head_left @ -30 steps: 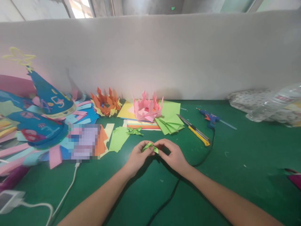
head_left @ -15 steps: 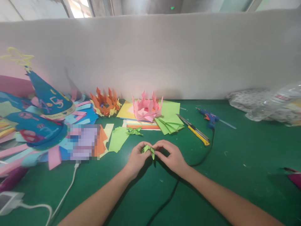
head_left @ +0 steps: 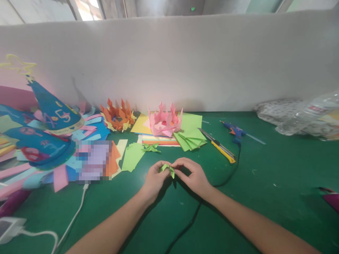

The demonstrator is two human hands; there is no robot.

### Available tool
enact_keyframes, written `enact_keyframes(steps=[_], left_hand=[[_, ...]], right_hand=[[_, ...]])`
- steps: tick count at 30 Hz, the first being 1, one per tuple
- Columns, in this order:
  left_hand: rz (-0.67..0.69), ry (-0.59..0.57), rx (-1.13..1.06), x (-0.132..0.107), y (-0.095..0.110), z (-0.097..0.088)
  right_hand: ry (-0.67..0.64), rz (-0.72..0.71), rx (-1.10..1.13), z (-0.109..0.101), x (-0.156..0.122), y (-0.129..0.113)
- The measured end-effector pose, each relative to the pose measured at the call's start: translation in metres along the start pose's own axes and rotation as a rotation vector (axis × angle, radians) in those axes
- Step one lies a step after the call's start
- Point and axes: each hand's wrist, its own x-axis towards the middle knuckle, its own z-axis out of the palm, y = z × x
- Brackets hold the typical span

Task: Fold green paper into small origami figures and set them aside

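Observation:
A small folded piece of green paper [head_left: 168, 169] is held between my two hands, just above the green table. My left hand [head_left: 156, 179] pinches it from the left, thumb in front and fingers behind. From the right, the thumb and forefinger of my right hand [head_left: 191, 176] close on its edge. Part of the paper is hidden by my fingers. Behind my left hand lie another folded green paper piece [head_left: 150, 147] and flat green sheets [head_left: 131, 157]. Farther back, a pink paper crown [head_left: 165, 123] stands on stacked paper.
An orange paper crown [head_left: 118, 116] is at the back. Blue cone hats [head_left: 57, 109] and paper strips fill the left. A yellow utility knife [head_left: 224, 152] and a blue glue gun [head_left: 234, 129], its cord running under my right arm, lie right. A plastic bottle [head_left: 304, 114] is far right.
Both hands keep the same grip on the folded green paper, with hardly any movement. The whole view has shifted very slightly.

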Motion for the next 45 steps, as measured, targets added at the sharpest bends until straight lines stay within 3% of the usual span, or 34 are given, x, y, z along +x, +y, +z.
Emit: enact_keyframes(steps=[8,16,29,37,45], left_hand=[[-0.003,-0.029,-0.134,-0.0013,0.001,0.0015],[0.13,-0.075,0.036,-0.0036,-0.0031,0.0015],[0.164,-0.045,0.111,-0.0043,-0.0004,0.0041],[0.19,-0.004,0.129,-0.0037,-0.0005,0.0054],[0.249,0.0,0.196,-0.0036,-0.0034,0.004]], right_hand=[[0.018,0.003,0.019,-0.0008,0.0005,0.0051],[-0.008,0.057,0.062,-0.0029,0.0007,0.0077],[0.015,0.324,0.339,0.0003,0.0014,0.0089],[0.011,0.334,0.384,0.0001,0.0024,0.0088],[0.019,0.237,0.182,-0.0012,0.0,0.0082]])
